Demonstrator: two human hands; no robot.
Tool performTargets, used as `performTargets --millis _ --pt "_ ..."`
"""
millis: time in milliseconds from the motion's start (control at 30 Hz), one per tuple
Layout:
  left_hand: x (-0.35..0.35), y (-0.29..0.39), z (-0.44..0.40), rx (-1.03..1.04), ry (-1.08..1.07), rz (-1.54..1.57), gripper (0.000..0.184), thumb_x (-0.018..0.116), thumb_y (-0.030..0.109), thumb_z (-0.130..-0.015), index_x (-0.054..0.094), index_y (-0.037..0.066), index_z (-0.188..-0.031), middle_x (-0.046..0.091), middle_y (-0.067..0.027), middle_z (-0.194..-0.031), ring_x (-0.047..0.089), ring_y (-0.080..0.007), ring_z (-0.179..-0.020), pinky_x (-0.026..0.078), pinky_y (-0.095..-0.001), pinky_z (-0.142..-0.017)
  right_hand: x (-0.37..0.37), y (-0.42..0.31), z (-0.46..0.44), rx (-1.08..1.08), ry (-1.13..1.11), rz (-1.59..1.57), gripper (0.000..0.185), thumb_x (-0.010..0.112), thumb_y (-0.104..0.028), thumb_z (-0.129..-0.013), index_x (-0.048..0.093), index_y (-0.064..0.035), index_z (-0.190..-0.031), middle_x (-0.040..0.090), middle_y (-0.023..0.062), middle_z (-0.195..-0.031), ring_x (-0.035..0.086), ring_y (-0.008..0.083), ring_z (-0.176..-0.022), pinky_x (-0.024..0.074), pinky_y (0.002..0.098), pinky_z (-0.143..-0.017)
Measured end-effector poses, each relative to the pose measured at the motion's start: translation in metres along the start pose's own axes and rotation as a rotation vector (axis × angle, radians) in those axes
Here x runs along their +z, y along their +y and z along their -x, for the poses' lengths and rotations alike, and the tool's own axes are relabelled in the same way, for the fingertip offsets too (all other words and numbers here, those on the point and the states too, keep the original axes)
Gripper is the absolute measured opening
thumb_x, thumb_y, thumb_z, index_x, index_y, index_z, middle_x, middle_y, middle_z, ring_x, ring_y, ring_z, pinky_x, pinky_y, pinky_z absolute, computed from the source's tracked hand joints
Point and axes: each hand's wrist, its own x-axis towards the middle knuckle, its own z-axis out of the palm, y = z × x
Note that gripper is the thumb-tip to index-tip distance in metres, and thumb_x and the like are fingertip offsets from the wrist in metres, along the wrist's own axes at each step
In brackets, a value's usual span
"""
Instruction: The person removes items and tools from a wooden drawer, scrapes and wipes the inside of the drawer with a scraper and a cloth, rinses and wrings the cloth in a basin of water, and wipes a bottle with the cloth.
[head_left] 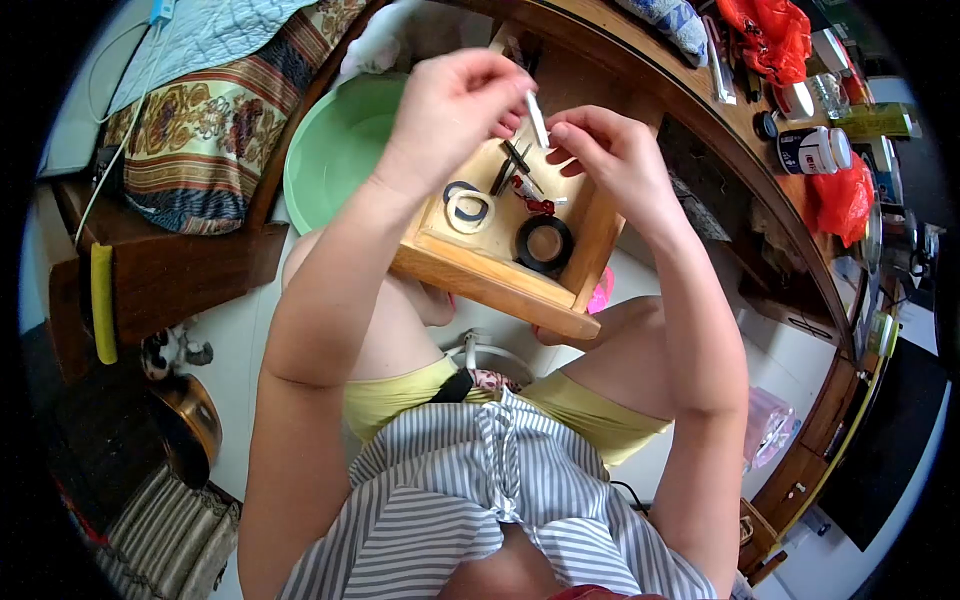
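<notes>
Above a pulled-out wooden drawer, my left hand pinches the upper end of a small, slim white stick-like piece. My right hand has its thumb and fingertips closed at the lower end of that piece; its exact kind is too small to tell. Below the hands, the drawer holds a black tape roll, a cream tape ring overlapping a dark ring, dark pen-like tools and a small red item. The back of the drawer is partly hidden by my hands.
A green basin stands left of the drawer. The desk on the right carries a white jar with a dark label, red plastic bags and bottles. A patterned cushion lies at upper left. My knees flank the drawer front.
</notes>
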Motion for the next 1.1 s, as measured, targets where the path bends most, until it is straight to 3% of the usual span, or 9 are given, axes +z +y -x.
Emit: performTargets --millis 133,233,333,467,567,700,933,967,1100 --pt "-0.013 0.009 -0.001 -0.071 0.042 0.080 0.017 0.049 0.020 -0.098 0.052 0.004 -0.102 0.065 -0.0097 -0.079 0.066 -0.0151 -0.066 0.053 -0.0208 -0.054 0.022 0.039 -0.026 -0.131 -0.067 0.883 0.022 0.066 -0.022 -0.082 0.069 -0.0012 -0.089 0.067 0.0214 -0.088 0.066 0.0358 -0.082 0.0537 0.0425 -0.075" --pt "-0.011 0.012 0.004 -0.159 -0.040 0.108 0.020 0.049 0.023 -0.098 0.051 0.005 -0.105 0.063 -0.0106 -0.075 0.064 -0.0165 -0.056 0.049 -0.0207 -0.043 0.038 0.047 -0.039 -0.030 -0.157 1.097 0.022 0.065 -0.024 -0.081 0.069 -0.0022 -0.086 0.067 0.0216 -0.086 0.066 0.0367 -0.081 0.0537 0.0434 -0.074" --pt "-0.014 0.007 0.007 -0.156 -0.072 0.150 0.021 0.050 0.023 -0.099 0.052 0.004 -0.106 0.062 -0.0093 -0.074 0.062 -0.0146 -0.057 0.051 -0.0222 -0.047 0.025 0.037 -0.039 -0.023 -0.175 1.021 0.023 0.065 -0.024 -0.081 0.067 -0.0019 -0.087 0.067 0.0210 -0.086 0.066 0.0369 -0.082 0.0539 0.0437 -0.074" --pt "-0.020 0.003 0.009 -0.273 -0.138 0.336 0.021 0.051 0.021 -0.098 0.054 0.002 -0.107 0.063 -0.0091 -0.081 0.063 -0.0140 -0.065 0.053 -0.0242 -0.055 -0.001 -0.001 -0.010 -0.298 0.185 0.430 0.016 0.067 -0.009 -0.081 0.066 -0.0040 -0.096 0.067 0.0162 -0.089 0.066 0.0310 -0.078 0.0546 0.0384 -0.070" --pt "-0.018 0.001 0.014 -0.336 -0.176 0.416 0.021 0.054 0.017 -0.096 0.055 0.001 -0.111 0.063 -0.0097 -0.089 0.064 -0.0150 -0.073 0.056 -0.0258 -0.061 -0.003 -0.010 0.006 -0.728 0.216 0.595 0.020 0.066 0.000 -0.079 0.066 -0.0049 -0.099 0.064 0.0123 -0.096 0.066 0.0275 -0.080 0.0551 0.0346 -0.069" --pt "-0.009 0.004 0.016 -0.392 -0.257 0.428 0.023 0.056 0.012 -0.094 0.052 0.000 -0.113 0.063 -0.0112 -0.092 0.067 -0.0176 -0.079 0.058 -0.0284 -0.067 0.003 0.001 0.012 -0.819 0.255 0.779 0.035 0.062 0.005 -0.069 0.066 -0.0061 -0.102 0.063 0.0097 -0.098 0.065 0.0259 -0.086 0.0556 0.0335 -0.071" --pt "-0.012 0.000 0.017 -0.251 -0.262 0.328 0.033 0.057 0.007 -0.092 0.049 -0.001 -0.122 0.065 -0.0103 -0.091 0.066 -0.0143 -0.077 0.057 -0.0246 -0.068 0.010 -0.009 -0.001 -0.837 0.337 0.529 0.022 0.064 -0.002 -0.079 0.064 -0.0077 -0.099 0.062 0.0086 -0.094 0.065 0.0267 -0.082 0.0549 0.0336 -0.068" --pt "-0.017 0.001 0.016 -0.237 -0.248 0.303 0.037 0.057 0.006 -0.091 0.047 0.000 -0.127 0.065 -0.0093 -0.092 0.065 -0.0131 -0.077 0.056 -0.0233 -0.069 0.008 -0.009 -0.002 -0.695 0.364 0.548 0.016 0.065 -0.003 -0.079 0.064 -0.0070 -0.095 0.061 0.0084 -0.091 0.065 0.0279 -0.080 0.0545 0.0333 -0.068" --pt "-0.026 0.001 0.016 -0.284 -0.173 0.300 0.034 0.057 0.005 -0.090 0.051 0.000 -0.124 0.063 -0.0083 -0.094 0.065 -0.0140 -0.081 0.056 -0.0252 -0.073 0.005 0.037 -0.019 -0.398 -0.107 1.032 0.017 0.059 -0.011 -0.083 0.068 -0.0120 -0.097 0.065 0.0113 -0.094 0.067 0.0289 -0.084 0.0541 0.0412 -0.074"
